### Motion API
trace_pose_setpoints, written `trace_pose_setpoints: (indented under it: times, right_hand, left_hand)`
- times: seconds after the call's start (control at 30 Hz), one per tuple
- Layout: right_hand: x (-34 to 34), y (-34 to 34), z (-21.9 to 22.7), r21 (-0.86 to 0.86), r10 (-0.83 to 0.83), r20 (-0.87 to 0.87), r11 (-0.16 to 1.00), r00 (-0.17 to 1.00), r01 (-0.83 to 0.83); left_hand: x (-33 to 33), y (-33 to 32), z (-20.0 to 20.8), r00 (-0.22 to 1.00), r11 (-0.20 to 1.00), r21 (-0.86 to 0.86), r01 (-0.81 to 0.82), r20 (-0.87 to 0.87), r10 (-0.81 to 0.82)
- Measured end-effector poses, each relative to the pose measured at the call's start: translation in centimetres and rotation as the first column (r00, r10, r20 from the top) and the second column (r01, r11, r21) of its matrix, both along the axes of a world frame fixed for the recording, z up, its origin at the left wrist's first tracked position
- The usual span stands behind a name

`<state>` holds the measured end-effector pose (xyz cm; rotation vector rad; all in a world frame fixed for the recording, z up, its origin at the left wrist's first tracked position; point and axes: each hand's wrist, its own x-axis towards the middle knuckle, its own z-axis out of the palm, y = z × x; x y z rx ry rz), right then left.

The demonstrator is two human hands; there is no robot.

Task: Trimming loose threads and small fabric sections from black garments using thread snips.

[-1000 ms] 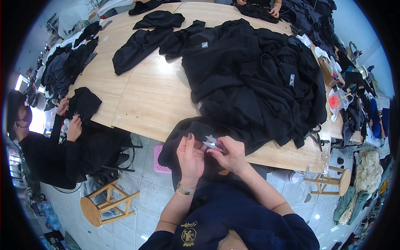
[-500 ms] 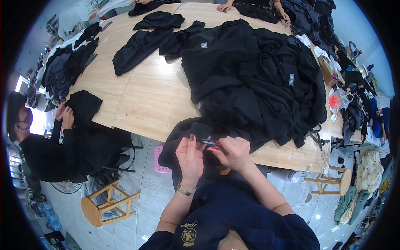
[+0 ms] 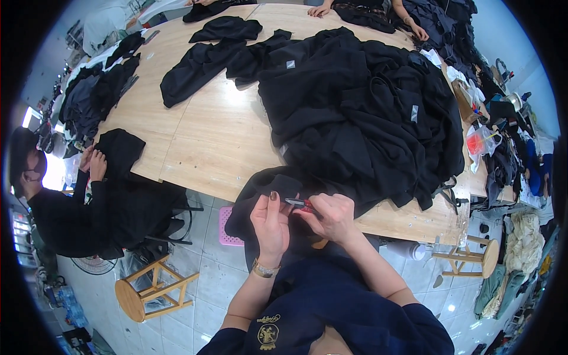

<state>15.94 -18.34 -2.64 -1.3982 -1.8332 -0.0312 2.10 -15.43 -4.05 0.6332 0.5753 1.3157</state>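
Note:
My right hand (image 3: 332, 216) is closed around a pair of small scissors (image 3: 303, 205) with red handles, their blades pointing left toward my other hand. My left hand (image 3: 270, 225), thumb raised, pinches the edge of a black garment (image 3: 260, 182) right beside the blade tips. That garment drapes over the near table edge and down toward my lap; my fingers hide the exact spot being gripped. Just beyond both hands lies a big heap of black garments (image 3: 331, 94), with small pale labels showing on a few.
The wooden table (image 3: 207, 148) stretches away from me. At left a masked co-worker (image 3: 65, 207) handles black cloth; others work across the far edge. Wooden stools (image 3: 133, 300) stand on both sides, and a pink plastic stool (image 3: 229, 228) is under the table. A bagged red drink (image 3: 475, 142) sits right.
At the far right edge, a co-worker's hand has shifted a little right and nearer. My own hands, the scissors and the garment hold almost the same position.

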Motion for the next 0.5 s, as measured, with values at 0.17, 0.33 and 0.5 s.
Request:
trace_pose_setpoints:
  times: [0.17,0.33,0.5]
  right_hand:
    - [0.31,-0.26,-0.23,-0.048,-0.008,-0.036,0.999,0.999,0.007]
    - [0.32,-0.13,-0.07,-0.002,0.007,-0.011,1.000,1.000,-0.008]
    - [0.23,-0.05,-0.01,-0.006,0.017,0.004,1.000,1.000,-0.017]
  left_hand:
    - [0.11,0.09,0.63,1.000,1.000,-0.016,0.005,0.002,-0.005]
    - [0.13,0.14,0.50,1.000,1.000,-0.021,-0.001,0.022,0.001]
    - [0.11,0.14,0.49,1.000,1.000,-0.016,-0.003,0.016,0.003]
